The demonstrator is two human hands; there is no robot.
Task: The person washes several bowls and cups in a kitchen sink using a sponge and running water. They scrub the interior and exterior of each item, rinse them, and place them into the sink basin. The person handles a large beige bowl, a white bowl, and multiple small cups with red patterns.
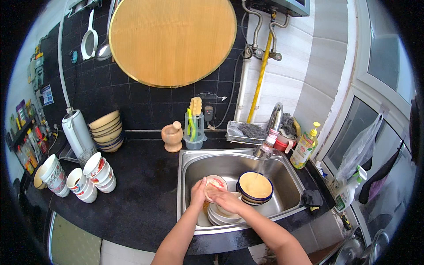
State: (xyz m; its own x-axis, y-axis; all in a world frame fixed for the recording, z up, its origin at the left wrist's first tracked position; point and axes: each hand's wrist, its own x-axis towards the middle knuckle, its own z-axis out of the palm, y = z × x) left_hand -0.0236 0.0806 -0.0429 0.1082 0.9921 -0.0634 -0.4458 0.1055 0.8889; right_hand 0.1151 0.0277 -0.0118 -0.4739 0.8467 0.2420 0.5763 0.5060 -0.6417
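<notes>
Over the left part of the sink [282, 215], my left hand [198, 193] is closed on the side of a small white bowl [216, 181] with red markings, tilted so its inside shows. My right hand [225, 201] lies across the bowl's near rim, its fingers closed against it; the fingertips are partly hidden. Below my right hand a stack of white dishes [217, 217] sits in the sink, partly covered by my hands and forearm. To the right, water from the faucet [267, 143] runs into a cream bowl with a blue rim [255, 185], stacked on others.
Stacked white cups [98, 170] and a pile of larger bowls [106, 128] stand on the left counter, near a white kettle [78, 132]. Behind the sink are a wooden mortar [172, 139] and a utensil holder [194, 134]. A soap bottle [304, 148] and spray bottle [349, 192] stand right.
</notes>
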